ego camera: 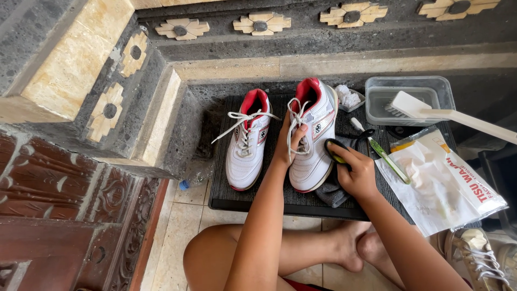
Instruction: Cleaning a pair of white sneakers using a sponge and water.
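Two white sneakers with red linings stand on a dark mat (226, 200). My left hand (287, 141) grips the right-hand sneaker (314, 141) at its laces and tongue. My right hand (355, 171) presses a dark cloth with a small yellow-green object (336, 154) against that sneaker's outer side. More grey cloth (331, 192) hangs below my right hand. The left-hand sneaker (246, 144) stands untouched, its laces loose.
A clear plastic tub (437, 91) with a white brush (447, 114) resting across it sits at the back right. A green toothbrush (389, 160), a tissue packet (444, 186) and a small dish with white wads (349, 98) lie nearby. Carved stone wall behind; another shoe (481, 257) lower right.
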